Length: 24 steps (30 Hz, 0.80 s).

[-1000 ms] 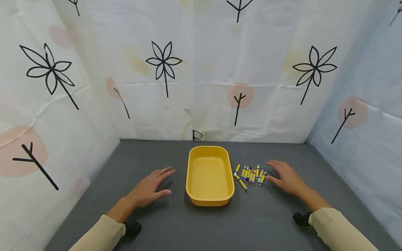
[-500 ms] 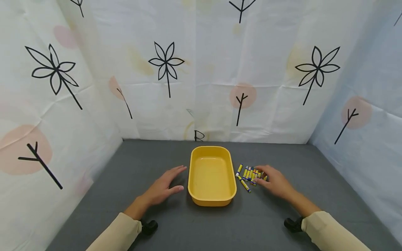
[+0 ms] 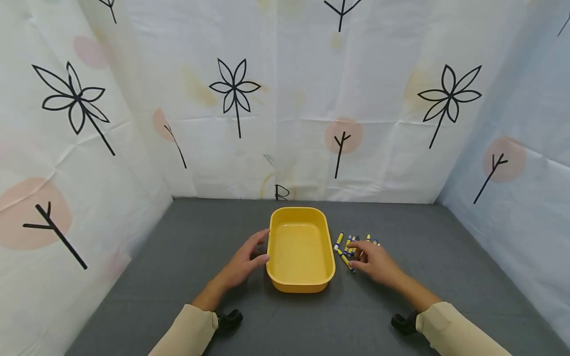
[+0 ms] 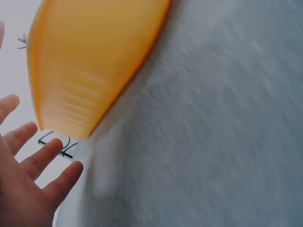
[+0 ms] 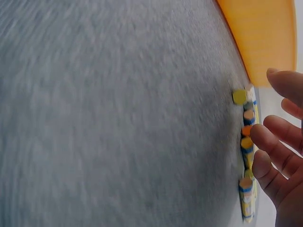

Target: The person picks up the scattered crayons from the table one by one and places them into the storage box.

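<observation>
A yellow plastic basin (image 3: 299, 254) with rounded corners stands on the grey surface. Fingertips and thumb of the left hand (image 3: 242, 263) are right at its left rim; in the left wrist view the fingers are spread beside the basin's wall (image 4: 90, 61). To the right of the basin lie several crayons (image 3: 339, 241) in yellow and blue wrappers. The right hand (image 3: 378, 264), fingers loosely bent, is over them and hides some. In the right wrist view the crayons (image 5: 246, 149) lie in a row behind the fingers, and nothing shows between thumb and fingers.
The grey cloth-covered table (image 3: 285, 326) extends around the basin. White sheets (image 3: 294, 104) printed with black flowers and twigs enclose it at the back and sides. A black wrist strap (image 3: 229, 320) is on each arm.
The left hand has moved right, up to the basin's rim. The right hand has moved left over the crayons, its fingers bending more. The basin stays in place on the table.
</observation>
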Motion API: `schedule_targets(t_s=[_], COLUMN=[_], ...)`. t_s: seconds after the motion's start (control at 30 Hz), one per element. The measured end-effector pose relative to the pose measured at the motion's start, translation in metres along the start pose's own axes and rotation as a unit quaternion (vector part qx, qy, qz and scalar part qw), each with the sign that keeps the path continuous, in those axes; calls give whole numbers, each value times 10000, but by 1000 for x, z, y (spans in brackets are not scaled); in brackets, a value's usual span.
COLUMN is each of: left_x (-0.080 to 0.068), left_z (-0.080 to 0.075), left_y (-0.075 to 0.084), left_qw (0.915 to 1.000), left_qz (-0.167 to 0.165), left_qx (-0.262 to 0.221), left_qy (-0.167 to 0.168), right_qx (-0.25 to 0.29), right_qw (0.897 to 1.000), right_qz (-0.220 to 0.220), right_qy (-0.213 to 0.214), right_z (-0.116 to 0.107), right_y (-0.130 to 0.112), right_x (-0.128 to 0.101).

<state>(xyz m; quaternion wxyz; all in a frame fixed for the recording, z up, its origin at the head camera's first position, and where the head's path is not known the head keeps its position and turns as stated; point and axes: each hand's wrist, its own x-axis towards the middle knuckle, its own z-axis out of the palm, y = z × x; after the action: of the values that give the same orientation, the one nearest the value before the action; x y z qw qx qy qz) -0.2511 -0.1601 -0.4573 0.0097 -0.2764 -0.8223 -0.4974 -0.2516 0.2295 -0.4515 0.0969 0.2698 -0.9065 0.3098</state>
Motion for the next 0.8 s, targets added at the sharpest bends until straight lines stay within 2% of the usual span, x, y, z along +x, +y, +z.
schedule_targets(t_s=[0.2,0.3,0.4,0.53,0.67,0.8], left_x=[5,8,10,14,17,17], left_z=[-4,-6,-4,1,5,3], left_y=[29,36,33,12,-4,3], left_qw=[9989,9978,9957,9932,9926,9911], left_qz=[-249,-458,-522,-533,-630,-868], left_qx=[-372,-464,-753,-990,-970,-977], left_qy=[122,81,129,293,367,259], right_qx=[91,3,-137,-435,-884,-1000], right_qw=[9999,9999,9997,9985,9946,9927], right_qz=[9,112,190,324,543,674], right_qy=[-114,-34,81,123,78,68], right_z=[7,8,10,14,18,18], right_y=[-3,-6,-9,-14,-17,-19], right_x=[5,7,9,12,11,11])
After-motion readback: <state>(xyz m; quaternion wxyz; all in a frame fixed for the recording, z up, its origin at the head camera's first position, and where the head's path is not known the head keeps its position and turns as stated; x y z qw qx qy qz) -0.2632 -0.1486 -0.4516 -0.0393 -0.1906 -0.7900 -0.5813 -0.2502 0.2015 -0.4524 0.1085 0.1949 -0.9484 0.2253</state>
